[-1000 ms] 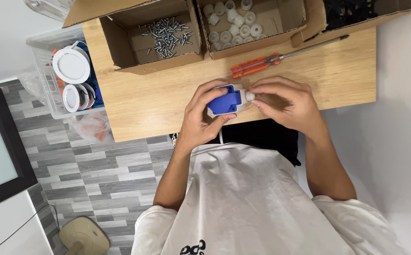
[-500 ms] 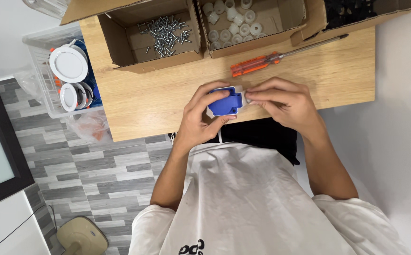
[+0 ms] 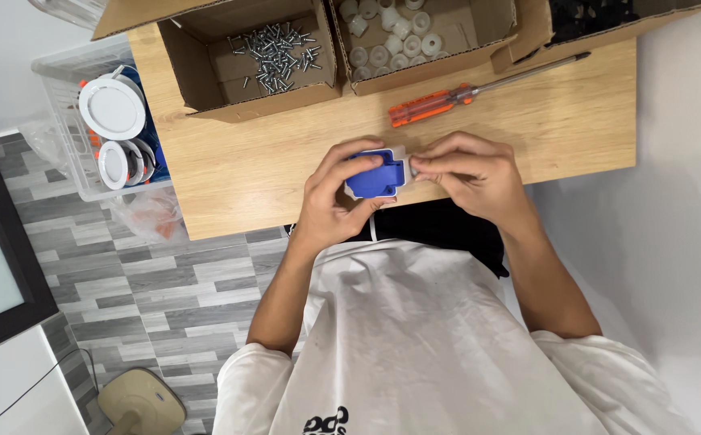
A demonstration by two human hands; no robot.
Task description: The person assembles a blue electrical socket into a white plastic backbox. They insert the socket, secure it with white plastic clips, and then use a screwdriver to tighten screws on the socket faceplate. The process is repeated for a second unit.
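Left hand (image 3: pixel 330 201) has its fingers (image 3: pixel 349 155) curled round the blue plastic housing (image 3: pixel 375 176), thumb underneath, so that's a solid grip. Right hand (image 3: pixel 475 173) has its fingers (image 3: pixel 435 165) pressed together, pinching a small white part (image 3: pixel 408 163) right at the housing's right side; I can't tell exactly what the part is, it's mostly hidden. All this sits just above the near edge of the wooden surface (image 3: pixel 246 173), about the middle. Just past the hands lies an orange-handled screwdriver (image 3: pixel 447 98). Along the far edge are cardboard boxes: one with loose screws (image 3: pixel 274 48), one with white round caps (image 3: pixel 391 36). Off the left edge, a clear bin (image 3: pixel 64 161) holds round white lamp fittings (image 3: pixel 111 109).
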